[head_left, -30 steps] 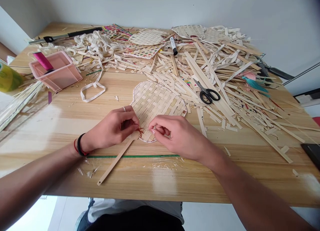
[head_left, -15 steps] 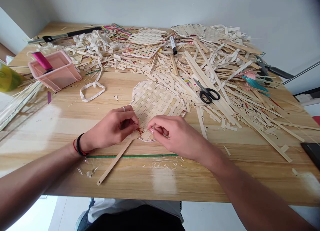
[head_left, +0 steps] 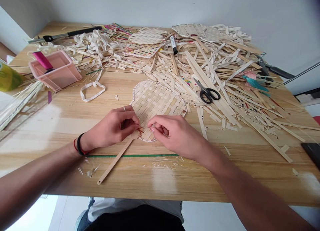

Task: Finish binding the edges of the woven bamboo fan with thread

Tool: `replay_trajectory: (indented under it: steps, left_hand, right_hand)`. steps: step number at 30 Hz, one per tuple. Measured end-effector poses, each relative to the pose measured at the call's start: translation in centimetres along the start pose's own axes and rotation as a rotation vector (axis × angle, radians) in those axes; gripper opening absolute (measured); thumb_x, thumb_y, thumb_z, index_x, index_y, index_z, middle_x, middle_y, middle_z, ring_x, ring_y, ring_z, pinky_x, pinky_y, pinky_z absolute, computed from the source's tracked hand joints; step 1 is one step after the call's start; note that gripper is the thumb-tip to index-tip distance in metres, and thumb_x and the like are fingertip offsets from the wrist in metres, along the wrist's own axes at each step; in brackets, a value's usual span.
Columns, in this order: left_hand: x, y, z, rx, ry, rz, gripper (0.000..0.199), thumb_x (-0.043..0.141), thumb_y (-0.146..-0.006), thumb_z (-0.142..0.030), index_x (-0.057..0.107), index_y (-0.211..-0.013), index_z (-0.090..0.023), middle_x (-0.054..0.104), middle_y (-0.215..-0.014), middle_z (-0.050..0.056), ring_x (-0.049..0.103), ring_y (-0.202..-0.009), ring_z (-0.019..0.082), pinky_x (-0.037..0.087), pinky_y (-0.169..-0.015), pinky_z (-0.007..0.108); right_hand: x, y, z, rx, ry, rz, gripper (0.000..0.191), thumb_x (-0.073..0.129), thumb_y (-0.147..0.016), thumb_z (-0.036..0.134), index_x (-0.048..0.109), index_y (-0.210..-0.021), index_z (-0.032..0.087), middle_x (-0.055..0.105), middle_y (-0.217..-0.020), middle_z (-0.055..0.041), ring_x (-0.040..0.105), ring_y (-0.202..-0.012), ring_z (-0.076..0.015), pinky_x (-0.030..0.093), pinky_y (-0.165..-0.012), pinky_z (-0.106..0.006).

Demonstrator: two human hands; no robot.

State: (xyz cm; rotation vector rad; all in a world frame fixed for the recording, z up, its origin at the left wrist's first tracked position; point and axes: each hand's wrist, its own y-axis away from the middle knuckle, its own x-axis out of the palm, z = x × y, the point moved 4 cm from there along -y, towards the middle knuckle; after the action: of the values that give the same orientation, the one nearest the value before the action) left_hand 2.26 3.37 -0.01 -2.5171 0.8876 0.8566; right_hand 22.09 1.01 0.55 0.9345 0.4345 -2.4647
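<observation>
Hands meet at near edge of woven fan (head_left: 157, 102), which lies flat on table (head_left: 175, 177) near centre, just this side of strip pile (head_left: 212, 67). Left hand (head_left: 112, 128) is pinched narrow on red thread (head_left: 140, 131) right where the wooden handle stick (head_left: 116, 159) joins the weave; right hand (head_left: 175, 134) also pinched tight w/ thumb and forefinger, prob. on the other thread end, tho what sits between the fingertips is too small to tell. Fan looks very light, thin, springy but brittle at edges; strips could crack or slide out of the weave if bent hard. Best held at the base beside the handle joint, pressed flat to the table, not by the far rim. Thread is fine, limp, prob. slippery, needs fingertip grip. Handle stick is stiff, runs near-left. Scissors (head_left: 207, 94) lie to the right, pink tray (head_left: 56, 71) far left.
</observation>
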Motion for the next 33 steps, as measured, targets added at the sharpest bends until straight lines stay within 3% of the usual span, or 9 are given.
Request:
replay_trajectory:
  steps: [15,33]
  left_hand:
    - [0.00,0.02,0.03,0.020,-0.005,-0.011,0.016,0.063,-0.102,-0.021,0.075,-0.094,-0.015,0.067,-0.092,0.005,0.060,-0.075,0.014,0.047,-0.070,0.028]
    - [-0.09,-0.02,-0.12,0.050,-0.019,-0.023,0.015,0.062,-0.101,-0.017,0.073,-0.093,-0.014,0.066,-0.091,0.005,0.059,-0.075,0.013,0.046,-0.070,0.026]
  right_hand:
    - [-0.04,-0.09,0.23,-0.022,-0.006,0.024,0.016,0.059,-0.095,0.009,0.062,-0.083,0.019,0.048,-0.064,0.0066,0.042,-0.058,-0.0097,0.035,-0.060,-0.026]
    - [0.28,0.01,0.09,-0.086,0.015,0.015,0.017,0.057,-0.098,0.008,0.068,-0.089,0.016,0.055,-0.073,0.0033,0.047,-0.064,-0.0106,0.037,-0.065,-0.028]
